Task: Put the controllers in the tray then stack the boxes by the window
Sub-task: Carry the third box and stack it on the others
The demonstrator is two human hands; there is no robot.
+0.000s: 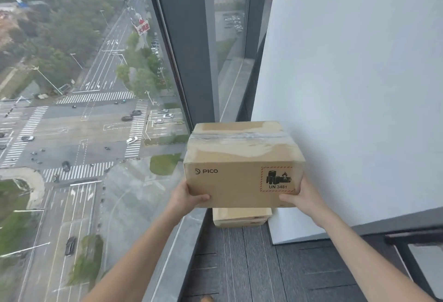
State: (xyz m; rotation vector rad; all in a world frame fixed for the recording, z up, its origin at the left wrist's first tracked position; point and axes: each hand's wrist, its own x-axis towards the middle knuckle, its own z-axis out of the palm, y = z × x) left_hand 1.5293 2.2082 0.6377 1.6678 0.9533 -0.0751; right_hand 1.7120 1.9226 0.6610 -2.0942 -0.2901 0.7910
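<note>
Two cardboard boxes are in view: one upper box (242,165) (printed PICO, with one red-bordered hazard label (277,179)) and one lower box (242,217) mostly hidden beneath it. Two hands show, one left hand (189,197) and one right hand (303,197). One window (96,109), one white wall (347,85).

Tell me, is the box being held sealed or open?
Sealed: the PICO box has clear tape running across its closed top flaps.

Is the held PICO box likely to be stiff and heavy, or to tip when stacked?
The PICO box looks stiff: its taped cardboard faces stay flat. Probably moderately light, since the left hand and right hand grip only its bottom corners. It seems wider than the lower box, so it may tip.
</note>
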